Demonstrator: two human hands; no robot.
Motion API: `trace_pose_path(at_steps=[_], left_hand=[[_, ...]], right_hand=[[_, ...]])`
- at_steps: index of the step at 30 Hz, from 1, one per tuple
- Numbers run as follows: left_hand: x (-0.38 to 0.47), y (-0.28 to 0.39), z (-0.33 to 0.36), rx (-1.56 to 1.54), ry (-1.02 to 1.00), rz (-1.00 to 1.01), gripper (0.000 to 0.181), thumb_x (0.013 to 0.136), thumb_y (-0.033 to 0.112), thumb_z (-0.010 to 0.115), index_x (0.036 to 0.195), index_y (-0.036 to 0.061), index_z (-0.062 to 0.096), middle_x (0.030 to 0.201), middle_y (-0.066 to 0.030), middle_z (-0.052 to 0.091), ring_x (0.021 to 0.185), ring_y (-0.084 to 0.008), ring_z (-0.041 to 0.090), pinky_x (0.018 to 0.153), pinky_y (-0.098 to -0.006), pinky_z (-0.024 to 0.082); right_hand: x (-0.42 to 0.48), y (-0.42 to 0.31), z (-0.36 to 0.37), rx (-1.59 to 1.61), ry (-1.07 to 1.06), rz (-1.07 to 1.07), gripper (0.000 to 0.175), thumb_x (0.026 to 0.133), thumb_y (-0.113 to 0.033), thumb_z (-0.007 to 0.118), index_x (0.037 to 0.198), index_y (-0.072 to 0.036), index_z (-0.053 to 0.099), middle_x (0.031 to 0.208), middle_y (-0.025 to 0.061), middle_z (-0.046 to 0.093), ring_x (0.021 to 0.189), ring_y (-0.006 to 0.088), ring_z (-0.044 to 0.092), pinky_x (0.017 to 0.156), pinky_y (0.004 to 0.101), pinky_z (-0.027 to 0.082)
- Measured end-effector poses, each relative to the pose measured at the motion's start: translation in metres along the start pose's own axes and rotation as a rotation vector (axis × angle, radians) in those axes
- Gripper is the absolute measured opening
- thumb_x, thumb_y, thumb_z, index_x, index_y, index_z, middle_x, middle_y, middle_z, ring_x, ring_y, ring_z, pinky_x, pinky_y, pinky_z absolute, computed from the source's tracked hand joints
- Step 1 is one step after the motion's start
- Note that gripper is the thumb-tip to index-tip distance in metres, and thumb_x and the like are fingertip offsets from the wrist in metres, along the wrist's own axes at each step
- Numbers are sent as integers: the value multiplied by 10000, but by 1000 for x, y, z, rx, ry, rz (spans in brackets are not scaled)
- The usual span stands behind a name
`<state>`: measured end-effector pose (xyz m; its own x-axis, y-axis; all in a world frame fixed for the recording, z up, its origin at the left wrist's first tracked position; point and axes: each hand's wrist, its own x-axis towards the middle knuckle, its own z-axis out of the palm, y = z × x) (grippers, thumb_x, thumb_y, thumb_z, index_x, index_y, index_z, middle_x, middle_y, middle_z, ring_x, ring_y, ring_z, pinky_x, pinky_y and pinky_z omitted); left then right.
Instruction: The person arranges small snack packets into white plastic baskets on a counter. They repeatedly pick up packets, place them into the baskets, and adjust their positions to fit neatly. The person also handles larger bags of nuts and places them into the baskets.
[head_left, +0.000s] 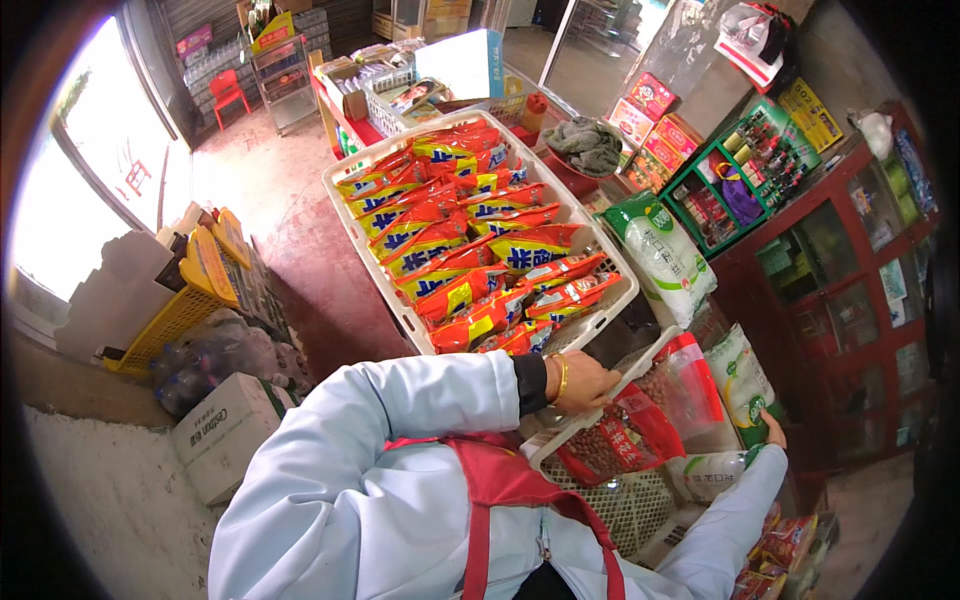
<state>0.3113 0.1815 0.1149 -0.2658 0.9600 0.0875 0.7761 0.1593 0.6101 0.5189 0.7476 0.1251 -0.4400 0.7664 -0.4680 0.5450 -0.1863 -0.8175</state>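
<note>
My left hand (583, 381), with a gold bracelet at the wrist, grips the rim of a white plastic basket (637, 517). Inside that basket a red-topped clear bag of peanuts (611, 442) leans at an angle, and a similar red-and-clear bag (679, 390) stands behind it. At the basket's right side my right hand (774, 431) holds the green lower end of a bag of glass noodles (739, 367); part of the hand is hidden by the bag. Another glass noodle bag (705, 476) lies just below, close to my right wrist.
A large white crate (630, 289) of red-and-yellow snack packets stands ahead. Beyond its right edge rests a bigger glass noodle bag (660, 255). A dark red cabinet (810, 315) closes off the right. Cartons (232, 435) and a yellow basket (169, 322) stand left.
</note>
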Motion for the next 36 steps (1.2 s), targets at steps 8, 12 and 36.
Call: trace_pose_path(at_steps=[8, 12, 36], left_hand=[[3, -1, 4, 10, -4, 28, 337, 925, 362, 532, 992, 33, 496, 736, -219, 629, 744, -428, 624, 660, -516, 480], [1, -1, 1, -7, -9, 8, 340, 929, 367, 531, 1002, 37, 495, 737, -219, 629, 744, -427, 623, 658, -516, 478], [1, -2, 5, 12, 31, 9, 303, 898, 324, 554, 963, 33, 501, 722, -209, 633, 716, -418, 631, 652, -515, 485]], right_hand=[[-18, -26, 2, 287, -163, -293, 446, 823, -198, 741, 1215, -36, 603, 1108, 98, 661, 970, 241, 651, 862, 375, 527], [-52, -53, 18, 272, -84, -449, 472, 818, -189, 750, 1229, -27, 584, 1148, 83, 620, 1003, 221, 616, 869, 361, 501], [-296, -26, 18, -891, -172, -694, 601, 544, -113, 803, 1088, 24, 589, 944, 116, 663, 881, 203, 629, 814, 335, 486]])
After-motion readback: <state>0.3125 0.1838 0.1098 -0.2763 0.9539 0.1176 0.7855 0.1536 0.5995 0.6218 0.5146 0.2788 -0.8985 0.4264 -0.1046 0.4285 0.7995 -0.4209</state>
